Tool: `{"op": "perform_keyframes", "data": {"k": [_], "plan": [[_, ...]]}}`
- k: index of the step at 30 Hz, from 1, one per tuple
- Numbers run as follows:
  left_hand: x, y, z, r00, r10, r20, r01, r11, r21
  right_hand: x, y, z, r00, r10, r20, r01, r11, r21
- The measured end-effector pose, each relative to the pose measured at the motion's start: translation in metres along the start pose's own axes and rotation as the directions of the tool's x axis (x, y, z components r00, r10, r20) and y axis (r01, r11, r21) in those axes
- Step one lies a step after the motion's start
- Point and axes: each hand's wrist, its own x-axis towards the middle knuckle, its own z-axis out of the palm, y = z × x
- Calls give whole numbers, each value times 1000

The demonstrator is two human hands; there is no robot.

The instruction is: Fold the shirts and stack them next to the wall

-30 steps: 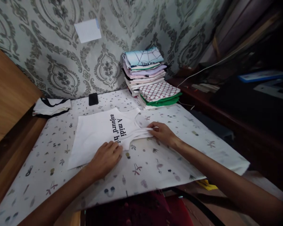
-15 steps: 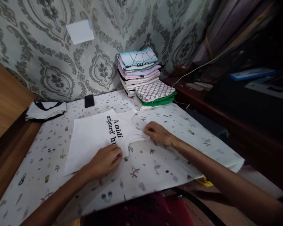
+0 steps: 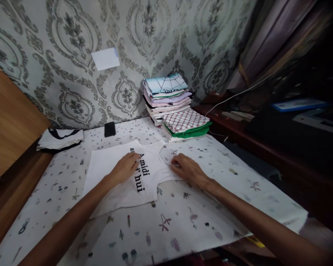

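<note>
A white sleeveless top [image 3: 108, 173] with black lettering lies flat on the patterned table cover [image 3: 199, 221]. My left hand [image 3: 126, 167] rests flat on the middle of the top, fingers stretched over the lettering. My right hand [image 3: 187, 169] lies on the top's shoulder straps by the neckline, fingers pressed down on the cloth.
A tall stack of folded clothes [image 3: 168, 96] stands against the patterned wall, with a lower dotted and green pile [image 3: 186, 125] in front of it. A black phone [image 3: 110, 129] lies near the wall. A folded white-and-black garment [image 3: 59, 138] sits at the far left. Dark furniture runs along the right.
My left hand slid from the top's near edge up onto the lettering. My right hand shifted slightly along the straps. The camera view tilted, so everything sits lower in frame.
</note>
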Motion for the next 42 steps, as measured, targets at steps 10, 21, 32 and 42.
{"op": "perform_keyframes", "data": {"k": [10,21,32,42], "plan": [[71,-68,6,997,-64,-43,72,977,199,-28,5,0,993,115,-40,-118,989,-84],[157,7,37,996,-74,43,68,990,121,-34,5,0,976,215,-29,-216,976,-24],[142,0,8,984,-176,33,179,959,-222,-27,-5,0,979,188,-79,-181,979,97],[19,-105,-72,872,-478,104,319,395,-862,11,-159,21,967,-254,-23,222,792,568]]}}
